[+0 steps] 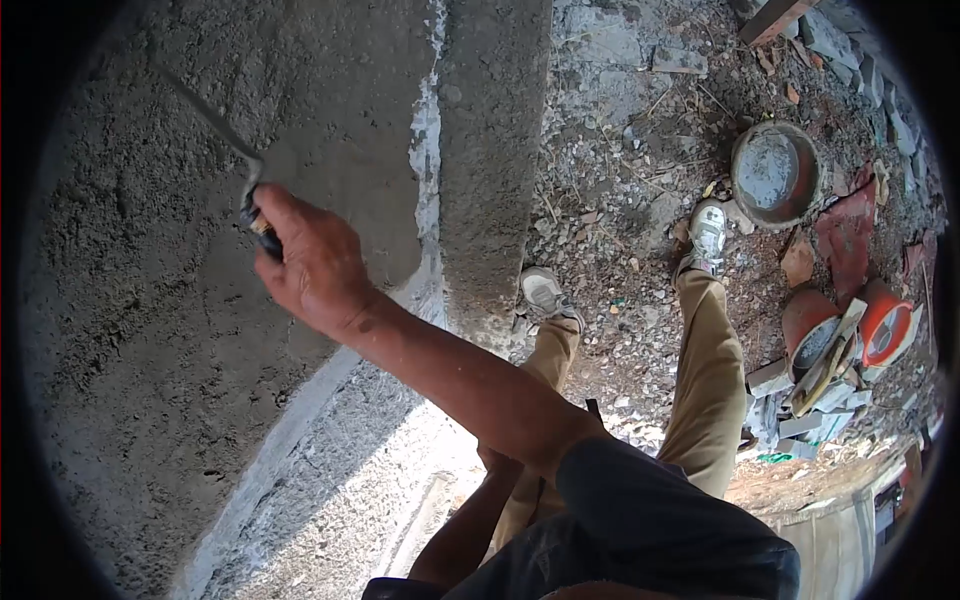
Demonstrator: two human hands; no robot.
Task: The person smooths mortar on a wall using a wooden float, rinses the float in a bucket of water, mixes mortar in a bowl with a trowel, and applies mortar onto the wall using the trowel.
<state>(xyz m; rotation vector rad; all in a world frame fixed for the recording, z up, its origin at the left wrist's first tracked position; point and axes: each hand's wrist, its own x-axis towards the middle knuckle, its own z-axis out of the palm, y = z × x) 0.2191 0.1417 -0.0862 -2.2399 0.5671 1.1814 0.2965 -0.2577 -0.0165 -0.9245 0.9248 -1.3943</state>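
My right hand (315, 260) is closed round the handle of a trowel (212, 118), with the arm stretched across to the left. The trowel's thin blade shows nearly edge-on, against or very close to the grey mortar surface (130, 300). That surface is rough in places and smoother near the blade. My left hand (497, 462) is low by my thighs, mostly covered by my right forearm, so its fingers are hidden. A grey mortar strip (490, 150) runs beside the surface, with a pale ragged line between them.
My shoes stand on rubble-strewn ground (620, 250). A round pan (776, 175) with grey material lies near my right foot. Farther right are an orange bucket (884, 325), another bucket (810, 320), wood scraps (830, 360) and a red sheet (848, 235). Bare rough wall (320, 470) shows lower left.
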